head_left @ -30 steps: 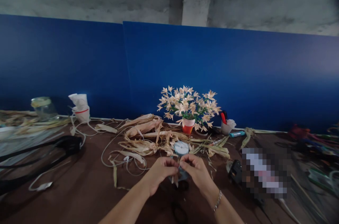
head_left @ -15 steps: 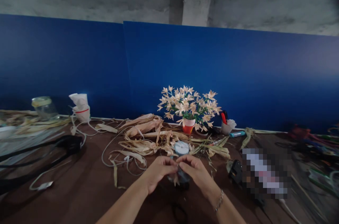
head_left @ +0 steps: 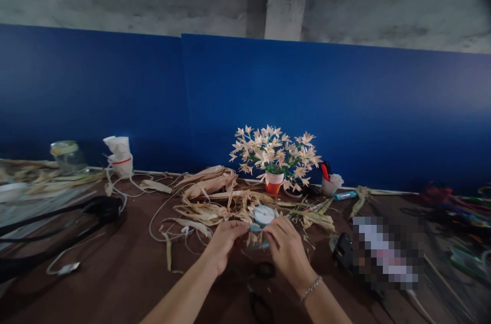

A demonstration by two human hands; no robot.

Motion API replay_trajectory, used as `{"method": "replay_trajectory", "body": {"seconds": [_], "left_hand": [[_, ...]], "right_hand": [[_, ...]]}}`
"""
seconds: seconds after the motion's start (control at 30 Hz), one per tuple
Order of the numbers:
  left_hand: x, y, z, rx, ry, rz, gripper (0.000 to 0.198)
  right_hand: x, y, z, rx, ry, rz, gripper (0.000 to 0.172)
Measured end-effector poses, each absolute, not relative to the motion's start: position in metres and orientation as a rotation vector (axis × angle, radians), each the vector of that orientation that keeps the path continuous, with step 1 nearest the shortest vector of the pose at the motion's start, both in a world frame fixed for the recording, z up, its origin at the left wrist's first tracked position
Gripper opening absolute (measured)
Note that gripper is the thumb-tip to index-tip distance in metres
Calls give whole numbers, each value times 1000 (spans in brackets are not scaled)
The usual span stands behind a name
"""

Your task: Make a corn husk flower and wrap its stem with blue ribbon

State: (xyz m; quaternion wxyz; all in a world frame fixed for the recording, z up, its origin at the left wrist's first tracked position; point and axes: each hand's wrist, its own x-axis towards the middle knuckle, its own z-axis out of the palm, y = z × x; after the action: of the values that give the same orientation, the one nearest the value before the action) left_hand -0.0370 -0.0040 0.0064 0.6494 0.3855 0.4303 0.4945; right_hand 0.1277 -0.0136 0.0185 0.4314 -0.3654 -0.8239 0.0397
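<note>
Head view: we note both hands low over the brown desk, left hand and right hand facing each other, fingers curled, tips near together. A small pale husk piece sits between the fingertips; we cannot tell which hand grips it. Just beyond, a round pale-blue-topped object; nearer us, dark scissors. Behind, heaped dry husks beside potted pale flowers.

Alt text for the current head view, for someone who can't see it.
A left hand and right hand nearly meet around a small pale piece above a brown table. Beyond are dried husks, potted pale flowers and a blue panel.
</note>
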Motion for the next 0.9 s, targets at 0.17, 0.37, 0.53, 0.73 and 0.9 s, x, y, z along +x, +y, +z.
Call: {"method": "replay_trajectory", "body": {"seconds": [0.17, 0.37, 0.53, 0.73, 0.9], "left_hand": [[-35, -8, 8, 1026, 972, 1079, 23], [-31, -10, 5, 1306, 1061, 1058, 21], [-30, -10, 2, 1522, 1139, 1047, 19], [-30, -11, 4, 1722, 1145, 1068, 14], [-29, -11, 5, 1699, 1191, 1083, 14]], "right_hand": [[126, -16, 20, -981, -1915, 377, 10], [120, -10, 4, -1044, -1672, 1071, 19], [118, -6, 0, -1110, -1671, 1083, 11], [118, -9, 0, -1163, -1613, 1081, 11], [115, -8, -5, -1085, -1542, 1151, 8]]}}
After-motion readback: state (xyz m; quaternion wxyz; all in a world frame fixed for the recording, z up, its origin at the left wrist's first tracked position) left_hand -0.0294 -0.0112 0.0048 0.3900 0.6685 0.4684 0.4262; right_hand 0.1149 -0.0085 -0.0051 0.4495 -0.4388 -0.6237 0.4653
